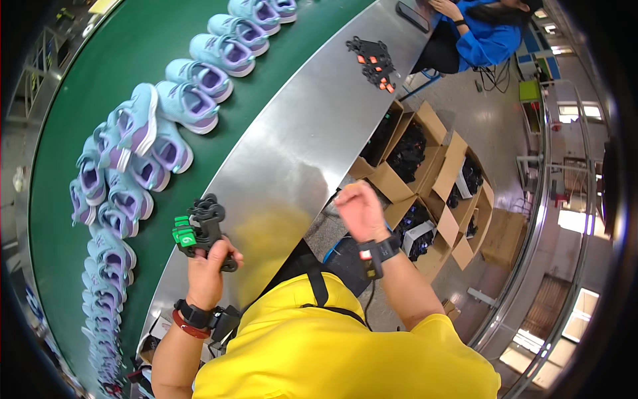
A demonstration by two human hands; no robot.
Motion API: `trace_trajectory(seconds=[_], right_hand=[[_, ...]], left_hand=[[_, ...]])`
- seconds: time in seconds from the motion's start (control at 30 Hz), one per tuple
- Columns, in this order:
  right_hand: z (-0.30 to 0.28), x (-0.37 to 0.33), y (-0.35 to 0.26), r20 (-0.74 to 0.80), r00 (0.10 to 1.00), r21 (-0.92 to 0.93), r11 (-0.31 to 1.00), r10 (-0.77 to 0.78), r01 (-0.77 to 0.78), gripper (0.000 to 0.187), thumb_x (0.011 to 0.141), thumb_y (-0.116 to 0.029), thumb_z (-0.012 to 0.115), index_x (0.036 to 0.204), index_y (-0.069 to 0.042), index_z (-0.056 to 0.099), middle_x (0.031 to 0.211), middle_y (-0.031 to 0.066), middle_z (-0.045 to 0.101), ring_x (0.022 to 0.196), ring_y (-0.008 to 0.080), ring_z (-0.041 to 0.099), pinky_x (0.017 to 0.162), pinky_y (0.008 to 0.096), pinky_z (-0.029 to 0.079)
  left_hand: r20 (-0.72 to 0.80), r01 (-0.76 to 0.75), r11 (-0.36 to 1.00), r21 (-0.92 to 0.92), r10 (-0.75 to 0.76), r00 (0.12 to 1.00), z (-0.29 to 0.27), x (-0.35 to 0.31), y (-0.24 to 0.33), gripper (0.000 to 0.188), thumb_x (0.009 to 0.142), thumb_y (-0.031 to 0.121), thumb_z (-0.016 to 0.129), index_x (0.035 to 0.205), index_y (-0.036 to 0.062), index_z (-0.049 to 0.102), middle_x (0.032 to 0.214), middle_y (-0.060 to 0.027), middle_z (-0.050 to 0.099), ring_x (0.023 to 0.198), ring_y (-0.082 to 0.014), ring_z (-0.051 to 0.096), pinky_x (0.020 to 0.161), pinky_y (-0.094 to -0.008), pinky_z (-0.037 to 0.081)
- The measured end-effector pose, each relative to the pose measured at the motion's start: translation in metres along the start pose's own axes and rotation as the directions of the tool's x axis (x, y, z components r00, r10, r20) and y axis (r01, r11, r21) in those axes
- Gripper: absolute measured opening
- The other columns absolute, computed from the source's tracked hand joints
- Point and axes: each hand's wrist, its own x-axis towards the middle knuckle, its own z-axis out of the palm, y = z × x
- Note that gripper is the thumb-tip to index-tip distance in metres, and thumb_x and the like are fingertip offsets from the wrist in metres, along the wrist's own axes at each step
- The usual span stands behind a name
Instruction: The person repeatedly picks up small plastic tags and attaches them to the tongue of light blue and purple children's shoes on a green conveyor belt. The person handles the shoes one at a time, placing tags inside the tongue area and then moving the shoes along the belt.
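In my left hand [211,263] is a bunch of black plastic shoe hangers [211,223] with green tabs, held over the steel table edge beside the green belt. The fingers are closed round its lower end. My right hand [360,211] is raised between the table and the cartons, its fingers loosely bent and slightly blurred, and nothing shows in it. Light blue and lilac shoes [189,105] stand in a long curved row on the belt. Left of the hangers' far side, several shoes [126,176] are bunched and partly stacked.
Another bunch of black hangers [372,61] with orange tabs lies farther along the steel table [282,136]. Open cartons [435,183] of dark pieces stand on the floor at the right. A person in blue [488,43] sits at the far end, near a dark phone-like object [413,16].
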Motion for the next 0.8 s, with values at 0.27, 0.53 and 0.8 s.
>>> trace_trajectory(seconds=[0.27, 0.53, 0.8], right_hand=[[-0.158, 0.15, -0.012, -0.549, 0.836, -0.338, 0.912, 0.011, -0.234, 0.027, 0.09, -0.031, 0.056, 0.083, -0.006, 0.062, 0.068, 0.0061, 0.061, 0.06, 0.0208, 0.061, 0.051, 0.0334, 0.051], [-0.13, 0.08, -0.045, -0.31, 0.824, -0.899, 0.428, -0.474, -0.092, 0.031, 0.1, -0.032, 0.046, 0.107, -0.003, 0.054, 0.096, 0.0072, 0.06, 0.085, 0.0167, 0.06, 0.073, 0.0302, 0.049], [0.063, 0.017, 0.067, 0.151, 0.947, -0.562, 0.812, 0.284, -0.154, 0.033, 0.103, -0.022, 0.038, 0.129, -0.003, 0.044, 0.123, 0.0072, 0.054, 0.114, 0.017, 0.052, 0.097, 0.0333, 0.042]], left_hand=[[0.006, 0.154, 0.983, 0.102, -0.155, 0.988, 0.016, 0.022, -0.02, 0.027, 0.086, 0.019, 0.067, 0.101, -0.0002, 0.055, 0.079, -0.0082, 0.063, 0.067, -0.0184, 0.064, 0.061, -0.0315, 0.054], [-0.048, 0.032, 0.965, 0.259, -0.02, 0.999, 0.04, 0.039, -0.047, 0.035, 0.084, 0.028, 0.072, 0.102, 0.0004, 0.062, 0.084, -0.004, 0.066, 0.079, -0.012, 0.061, 0.071, -0.027, 0.049], [0.196, -0.425, 0.503, 0.753, 0.444, 0.874, 0.075, 0.071, -0.079, 0.076, 0.08, 0.028, 0.066, 0.144, 0.0055, 0.032, 0.151, -0.024, 0.02, 0.139, -0.0419, 0.023, 0.116, -0.0428, 0.021]])
